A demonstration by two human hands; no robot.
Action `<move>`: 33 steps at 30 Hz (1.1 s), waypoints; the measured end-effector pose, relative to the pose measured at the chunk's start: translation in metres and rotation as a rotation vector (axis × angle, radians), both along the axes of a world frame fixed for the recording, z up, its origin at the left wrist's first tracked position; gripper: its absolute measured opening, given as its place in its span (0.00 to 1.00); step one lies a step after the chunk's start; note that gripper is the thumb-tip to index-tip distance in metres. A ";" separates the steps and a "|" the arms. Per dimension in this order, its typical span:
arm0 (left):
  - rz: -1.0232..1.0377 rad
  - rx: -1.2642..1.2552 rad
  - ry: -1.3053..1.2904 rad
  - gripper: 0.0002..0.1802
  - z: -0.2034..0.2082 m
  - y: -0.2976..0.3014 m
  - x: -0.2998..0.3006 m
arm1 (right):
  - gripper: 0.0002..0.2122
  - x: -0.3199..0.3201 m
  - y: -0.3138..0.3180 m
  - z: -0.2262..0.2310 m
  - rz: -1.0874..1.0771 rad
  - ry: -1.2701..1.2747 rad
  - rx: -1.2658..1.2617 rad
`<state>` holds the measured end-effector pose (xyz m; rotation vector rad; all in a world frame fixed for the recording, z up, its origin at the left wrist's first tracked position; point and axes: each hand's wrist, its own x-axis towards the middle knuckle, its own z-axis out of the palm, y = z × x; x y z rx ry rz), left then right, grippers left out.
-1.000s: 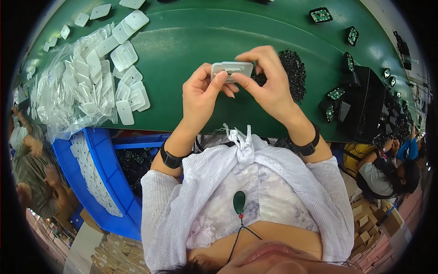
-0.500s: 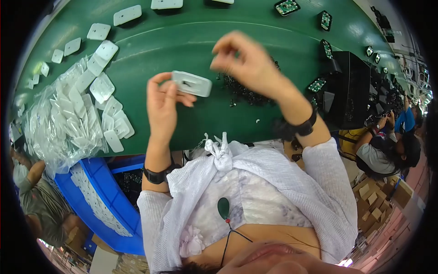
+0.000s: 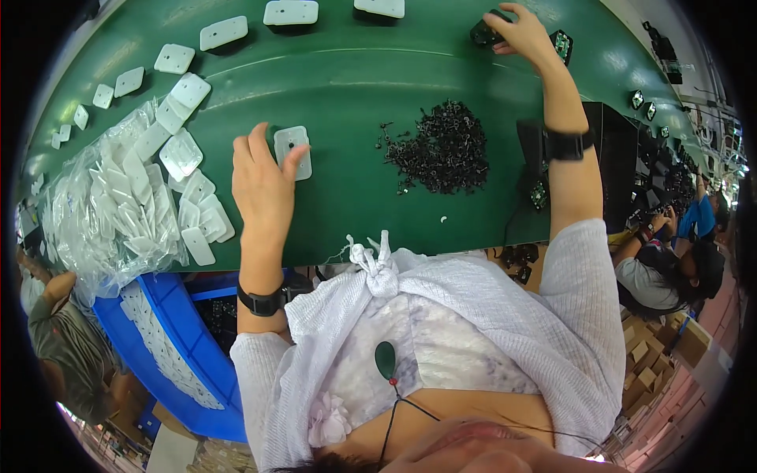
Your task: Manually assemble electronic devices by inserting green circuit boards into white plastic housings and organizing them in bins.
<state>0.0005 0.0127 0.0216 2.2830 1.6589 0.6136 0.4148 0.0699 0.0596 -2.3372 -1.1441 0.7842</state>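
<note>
My left hand (image 3: 264,181) is over the table, its fingers stretched out. Its thumb lies across the edge of a white plastic cover (image 3: 301,134), which looks flat on the green surface with a dark spot near its middle. At the far right my reaching right hand (image 3: 522,35) has its fingers around a black housing (image 3: 483,31). The inside of that housing is mostly hidden. Between the hands sits a heap of small black parts (image 3: 441,150), too small to name surely.
Several white covers (image 3: 224,33) line the far side. More fill a clear plastic bag (image 3: 87,213) at left. Black housings with green circuit boards (image 3: 562,47) stand at right beside a black box (image 3: 611,158). Blue bins (image 3: 177,347) are below the table edge; people sit on both sides.
The white cover, earlier held up in my left hand, now lies lower under the thumb, and those fingers have straightened. My right hand has moved from above the heap to the far-right housing.
</note>
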 end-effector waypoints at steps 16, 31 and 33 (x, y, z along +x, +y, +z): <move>-0.160 0.083 -0.509 0.28 -0.016 -0.024 -0.004 | 0.15 -0.174 -0.087 0.018 0.833 -0.100 0.647; -0.253 0.129 -0.305 0.26 -0.024 -0.024 -0.015 | 0.14 -0.233 -0.077 -0.012 1.093 -0.283 0.586; -0.252 0.134 -0.248 0.26 -0.021 -0.024 -0.015 | 0.14 -0.237 -0.078 -0.013 1.106 -0.432 0.633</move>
